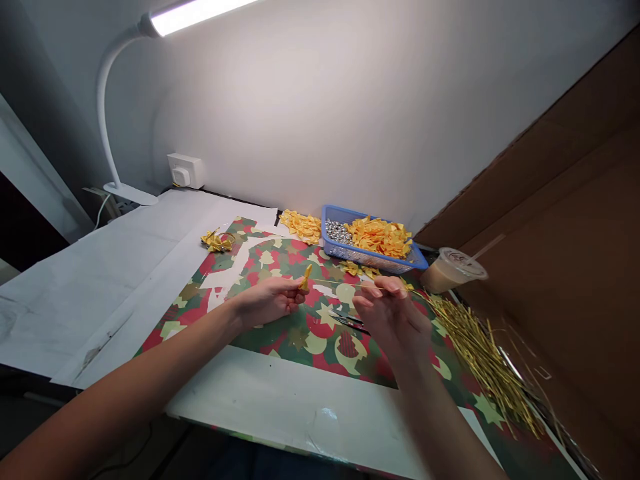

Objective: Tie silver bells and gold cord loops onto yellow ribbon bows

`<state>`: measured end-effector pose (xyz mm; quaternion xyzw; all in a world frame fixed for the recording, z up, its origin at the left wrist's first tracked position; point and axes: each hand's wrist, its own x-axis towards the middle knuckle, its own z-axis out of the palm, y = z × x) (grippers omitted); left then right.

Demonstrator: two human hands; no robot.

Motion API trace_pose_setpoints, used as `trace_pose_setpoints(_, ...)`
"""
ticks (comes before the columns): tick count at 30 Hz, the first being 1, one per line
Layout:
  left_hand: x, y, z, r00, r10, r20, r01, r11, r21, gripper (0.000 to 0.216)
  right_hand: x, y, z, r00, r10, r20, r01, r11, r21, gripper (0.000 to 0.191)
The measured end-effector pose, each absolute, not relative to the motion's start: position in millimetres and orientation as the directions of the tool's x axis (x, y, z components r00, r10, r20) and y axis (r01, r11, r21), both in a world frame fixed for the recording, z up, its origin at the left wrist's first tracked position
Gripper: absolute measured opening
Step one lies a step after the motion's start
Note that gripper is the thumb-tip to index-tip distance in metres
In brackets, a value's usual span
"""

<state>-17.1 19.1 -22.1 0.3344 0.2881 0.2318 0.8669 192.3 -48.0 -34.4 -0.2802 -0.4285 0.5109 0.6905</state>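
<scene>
Between the thumb and fingers of my left hand (276, 300) is a small yellow ribbon bow (306, 276), held on edge. A thin gold wire (337, 283) runs from it, nearly level and taut, to my right hand (395, 323), whose thumb and fingers pinch around its other end. The exact grip point of the right fingers is hard to see. Beneath and between the hands lies a pair of small metal snips (349, 321) on a patterned sheet (280, 340), partly covered by my right hand.
A blue basket (419, 261) holds silver beads (338, 232) and yellow bows (381, 237). More bows (303, 227) lie beside it, with a bow cluster (218, 241) at left. Gold wires (483, 363) and a drink cup (453, 272) stand right; a lamp (104, 113) rises back left.
</scene>
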Motion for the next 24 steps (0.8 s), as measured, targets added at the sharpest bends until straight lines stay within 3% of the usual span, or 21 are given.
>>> trace_pose_setpoints(8,-16.5,17.4,-18.1,0.72,0.602,-0.344,-0.194,0.652,0.733,0.017,194.2,-47.6,-36.5,0.13,0.946,0.296,-0.514,0.32,-0.796,0.025)
trace_pose_setpoints(13,-14.1,15.9,-15.7,0.679,0.656,-0.331,-0.177,0.584,0.792,0.022,192.3,-48.1,-31.9,0.11,0.974,0.2,-0.656,0.222,-0.721,0.024)
trace_pose_setpoints(18,-11.8,14.2,-18.1,0.568,0.771,-0.287,-0.15,0.44,0.886,0.022,189.0,-49.3,-25.1,-0.023,0.989,0.143,-0.73,0.081,-0.679,0.021)
trace_pose_setpoints(24,-9.0,11.2,-17.8,0.464,0.855,-0.23,-0.115,0.316,0.942,0.012,183.0,-47.4,-27.0,-0.107,0.985,0.139,-0.605,0.047,-0.795,0.019)
